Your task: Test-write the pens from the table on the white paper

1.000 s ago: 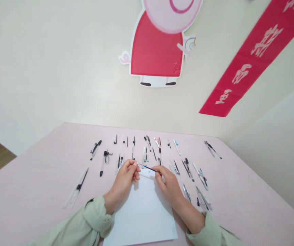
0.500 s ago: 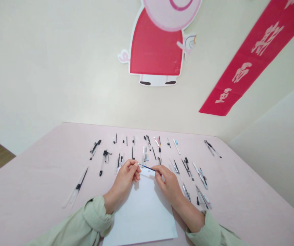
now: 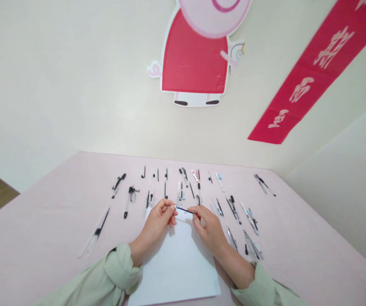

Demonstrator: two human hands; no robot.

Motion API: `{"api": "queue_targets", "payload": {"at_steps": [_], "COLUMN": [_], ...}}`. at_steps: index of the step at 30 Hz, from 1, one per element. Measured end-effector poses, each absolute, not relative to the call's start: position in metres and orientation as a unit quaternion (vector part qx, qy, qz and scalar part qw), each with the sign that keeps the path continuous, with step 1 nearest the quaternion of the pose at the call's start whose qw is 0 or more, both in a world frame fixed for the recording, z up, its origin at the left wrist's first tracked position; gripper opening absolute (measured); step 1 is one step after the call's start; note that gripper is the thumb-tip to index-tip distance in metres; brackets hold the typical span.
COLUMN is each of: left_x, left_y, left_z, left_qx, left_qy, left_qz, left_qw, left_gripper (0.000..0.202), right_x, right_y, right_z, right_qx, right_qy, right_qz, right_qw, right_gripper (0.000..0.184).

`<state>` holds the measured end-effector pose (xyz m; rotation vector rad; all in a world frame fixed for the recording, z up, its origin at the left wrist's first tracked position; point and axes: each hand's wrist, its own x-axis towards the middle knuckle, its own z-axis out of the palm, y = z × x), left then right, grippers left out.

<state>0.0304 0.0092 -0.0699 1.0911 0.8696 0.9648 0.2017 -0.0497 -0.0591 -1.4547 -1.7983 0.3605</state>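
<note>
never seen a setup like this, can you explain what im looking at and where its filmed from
There is no robot here: these are a person's bare hands, filmed by one camera worn on the head, looking forward and down. The left hand pinches a small pale piece, too tiny to identify. The right hand holds a thin dark-blue rod, perhaps a pen refill, pointing toward it. Below lies white paper on a pink-covered table, with pen parts spread around. Behind is a wall.

Refill (image 3: 185, 210) above paper (image 3: 178, 267), pens (image 3: 98, 231) behind, left and right
</note>
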Motion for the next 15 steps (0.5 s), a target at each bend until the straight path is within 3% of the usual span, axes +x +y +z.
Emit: {"api": "queue_targets", "payload": {"at_steps": [15], "left_x": [0.0297], "left_y": [0.0083], "left_z": [-0.0633], "left_qx": [0.487], "left_qy": [0.381], "left_qz": [0.423], "left_qw": [0.662], "left_gripper": [0.019], "right_x": [0.1988], "right_y": [-0.0502], "right_z": [-0.0608], "right_qx": [-0.586], "right_qy": [-0.672], "right_qz": [0.173], "right_qw": [0.42], "right_gripper": [0.017]}}
